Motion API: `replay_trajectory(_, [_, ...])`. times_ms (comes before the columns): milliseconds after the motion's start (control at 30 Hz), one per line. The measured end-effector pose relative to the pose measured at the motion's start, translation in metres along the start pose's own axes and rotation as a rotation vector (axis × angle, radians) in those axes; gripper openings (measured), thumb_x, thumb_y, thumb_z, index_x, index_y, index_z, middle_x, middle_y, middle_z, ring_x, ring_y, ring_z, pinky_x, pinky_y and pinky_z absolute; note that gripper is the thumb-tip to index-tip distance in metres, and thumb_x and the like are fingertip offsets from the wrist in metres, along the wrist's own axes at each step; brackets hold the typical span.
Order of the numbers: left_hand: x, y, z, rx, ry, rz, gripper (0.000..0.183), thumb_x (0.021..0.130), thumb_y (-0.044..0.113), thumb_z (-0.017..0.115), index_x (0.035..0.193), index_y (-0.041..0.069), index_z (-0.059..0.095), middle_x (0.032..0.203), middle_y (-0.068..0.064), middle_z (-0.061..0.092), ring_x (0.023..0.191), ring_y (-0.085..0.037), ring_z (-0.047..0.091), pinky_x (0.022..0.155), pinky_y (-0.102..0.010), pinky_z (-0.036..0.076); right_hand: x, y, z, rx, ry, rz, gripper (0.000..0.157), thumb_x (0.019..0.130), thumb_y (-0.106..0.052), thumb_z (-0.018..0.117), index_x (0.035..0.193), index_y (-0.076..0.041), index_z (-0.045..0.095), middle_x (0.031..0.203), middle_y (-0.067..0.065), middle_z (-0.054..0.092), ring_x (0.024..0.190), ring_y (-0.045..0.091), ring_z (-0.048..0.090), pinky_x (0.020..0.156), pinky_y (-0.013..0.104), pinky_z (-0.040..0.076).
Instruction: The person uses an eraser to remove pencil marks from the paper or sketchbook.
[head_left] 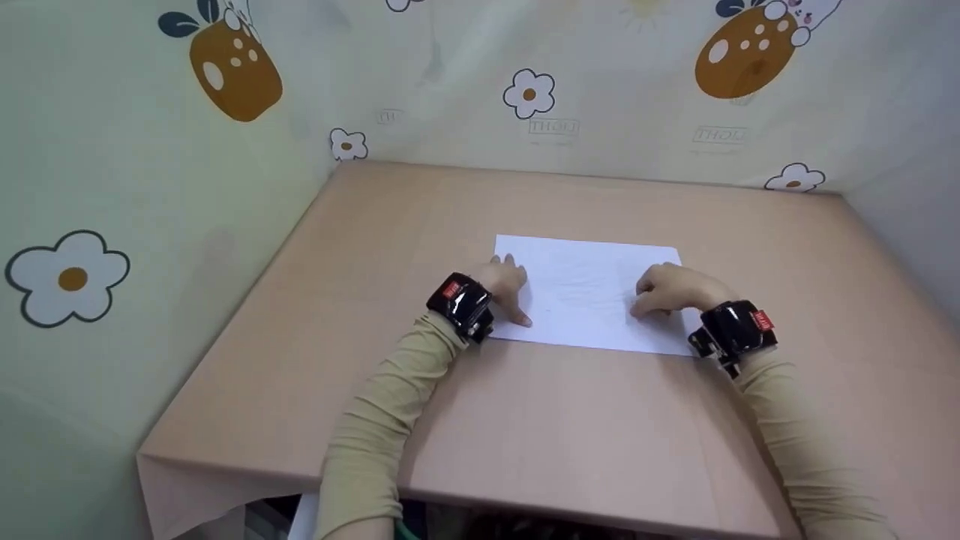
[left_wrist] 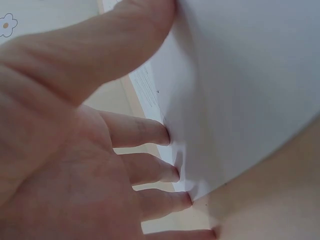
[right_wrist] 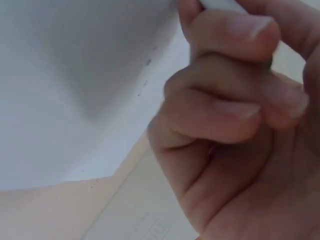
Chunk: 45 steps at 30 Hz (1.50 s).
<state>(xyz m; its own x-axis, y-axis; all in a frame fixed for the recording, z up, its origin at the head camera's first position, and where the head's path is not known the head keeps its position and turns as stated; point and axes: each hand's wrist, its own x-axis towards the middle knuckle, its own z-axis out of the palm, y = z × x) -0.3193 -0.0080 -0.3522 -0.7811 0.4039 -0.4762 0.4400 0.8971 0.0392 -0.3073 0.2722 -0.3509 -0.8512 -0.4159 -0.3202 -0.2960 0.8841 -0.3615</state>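
A white sheet of paper (head_left: 581, 300) lies on the table. Its left part is under my left hand (head_left: 506, 285), whose fingers are spread and press near the edge; the fingertips (left_wrist: 162, 134) meet the sheet and the table. Over the right part of the sheet, my right hand (head_left: 671, 289) has its fingers curled. It grips a small white piece that looks like an eraser (right_wrist: 223, 5), mostly hidden by the fingers. Faint pencil-like lines (left_wrist: 144, 87) run across the paper, and dark crumbs (right_wrist: 148, 62) lie near the right hand.
A tan cloth covers the table (head_left: 525, 420), its front edge hanging at the lower left. Behind and to the left stands a pale wall covering (head_left: 442, 90) with printed flowers and fruit. Each wrist wears a black camera (head_left: 461, 304).
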Motion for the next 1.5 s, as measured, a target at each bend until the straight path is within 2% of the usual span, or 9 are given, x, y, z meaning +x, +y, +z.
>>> replay_trajectory(233, [0.000, 0.000, 0.000, -0.032, -0.006, -0.018, 0.104, 0.080, 0.053, 0.069, 0.152, 0.002, 0.013, 0.158, -0.026, 0.001, 0.147, -0.042, 0.004, 0.121, -0.052, 0.012, -0.005, 0.008, -0.002, -0.068, 0.144, 0.097, 0.017, 0.077, -0.016, 0.061, 0.067, -0.003, 0.061, 0.054, -0.003, 0.047, 0.050, 0.011, 0.043, 0.048, 0.023, 0.035])
replay_trajectory(467, [-0.001, -0.002, 0.000, -0.024, -0.015, -0.008, 0.105, 0.080, 0.054, 0.067, 0.151, 0.000, 0.011, 0.157, -0.028, 0.000, 0.146, -0.043, 0.004, 0.122, -0.052, 0.010, 0.001, -0.004, 0.003, 0.022, -0.072, -0.022, 0.021, 0.083, -0.025, 0.064, 0.071, -0.008, 0.061, 0.055, -0.007, 0.047, 0.050, 0.008, 0.042, 0.049, 0.021, 0.035])
replay_trajectory(700, [0.000, -0.001, 0.001, -0.040, -0.015, -0.014, 0.104, 0.080, 0.052, 0.068, 0.151, 0.001, 0.012, 0.158, -0.027, 0.000, 0.147, -0.043, 0.003, 0.122, -0.051, 0.008, -0.005, 0.002, -0.001, -0.027, 0.043, 0.096, 0.019, 0.079, -0.019, 0.064, 0.068, -0.005, 0.061, 0.053, -0.005, 0.046, 0.050, 0.009, 0.042, 0.048, 0.021, 0.034])
replay_trajectory(800, [-0.001, -0.001, 0.002, -0.038, -0.019, -0.022, 0.103, 0.080, 0.052, 0.068, 0.151, 0.001, 0.014, 0.158, -0.027, 0.002, 0.147, -0.043, 0.004, 0.122, -0.051, 0.010, -0.003, -0.001, 0.002, -0.041, 0.054, 0.033, 0.017, 0.078, -0.018, 0.064, 0.068, -0.005, 0.062, 0.053, -0.006, 0.048, 0.051, 0.009, 0.043, 0.050, 0.022, 0.036])
replay_trajectory(933, [-0.002, 0.000, 0.002, -0.042, -0.008, -0.038, 0.102, 0.080, 0.052, 0.069, 0.152, 0.003, 0.016, 0.158, -0.025, 0.004, 0.147, -0.042, 0.006, 0.122, -0.051, 0.012, 0.002, -0.009, 0.006, 0.006, -0.030, -0.048, 0.018, 0.079, -0.021, 0.065, 0.067, -0.008, 0.060, 0.052, -0.008, 0.045, 0.049, 0.007, 0.041, 0.049, 0.020, 0.035])
replay_trajectory(1133, [-0.002, 0.000, 0.000, -0.038, -0.003, -0.034, 0.102, 0.080, 0.053, 0.068, 0.152, 0.003, 0.014, 0.158, -0.026, 0.002, 0.147, -0.042, 0.005, 0.121, -0.053, 0.011, -0.002, -0.002, 0.001, -0.008, 0.016, 0.062, 0.020, 0.078, -0.020, 0.066, 0.065, -0.007, 0.059, 0.050, -0.007, 0.045, 0.048, 0.008, 0.040, 0.047, 0.020, 0.032])
replay_trajectory(1233, [-0.002, -0.001, 0.001, -0.043, -0.012, -0.034, 0.103, 0.080, 0.053, 0.068, 0.152, 0.003, 0.013, 0.158, -0.026, 0.001, 0.147, -0.042, 0.004, 0.121, -0.053, 0.010, -0.001, -0.003, 0.003, -0.030, 0.049, 0.037, 0.019, 0.077, -0.020, 0.066, 0.065, -0.007, 0.061, 0.052, -0.006, 0.047, 0.049, 0.009, 0.042, 0.048, 0.021, 0.034])
replay_trajectory(1367, [-0.002, -0.002, 0.002, -0.056, -0.022, -0.030, 0.103, 0.081, 0.052, 0.068, 0.152, 0.003, 0.012, 0.158, -0.025, 0.000, 0.147, -0.042, 0.003, 0.121, -0.054, 0.008, 0.004, -0.015, 0.010, -0.021, -0.016, -0.064, 0.017, 0.078, -0.018, 0.063, 0.064, -0.009, 0.059, 0.051, -0.008, 0.046, 0.049, 0.008, 0.042, 0.049, 0.020, 0.036])
replay_trajectory(1500, [-0.002, -0.001, 0.000, -0.050, -0.013, -0.021, 0.102, 0.081, 0.052, 0.068, 0.152, 0.002, 0.013, 0.158, -0.026, 0.001, 0.147, -0.042, 0.004, 0.122, -0.053, 0.009, 0.004, -0.016, 0.009, 0.012, -0.094, -0.037, 0.019, 0.079, -0.018, 0.063, 0.063, -0.012, 0.055, 0.050, -0.009, 0.042, 0.048, 0.007, 0.040, 0.048, 0.019, 0.033])
